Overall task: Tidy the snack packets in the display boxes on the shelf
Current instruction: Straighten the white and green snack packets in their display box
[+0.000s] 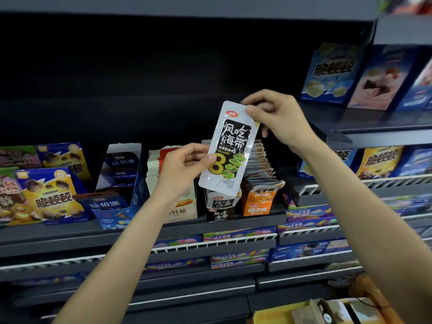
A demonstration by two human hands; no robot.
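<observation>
Hands meet on one white-and-black seaweed packet (228, 149), held upright just above its black display box (221, 212) on the dark shelf (70, 232). The right hand (278, 115) pinches the top seal between thumb and curled fingers; the left hand (184, 167) grips the lower left edge, thumb pressed on the front. Flat and glossy, the packet looks light, soft and a little slippery, so the crimped seals at top and bottom are likely the surest places to hold. One packet is in hand, and at least one more stands in the black box. Four display boxes sit side by side here: a blue box (117, 183), a cream box (181, 208), the black one and an orange box (257, 202), the orange packed with too many packets to count.
</observation>
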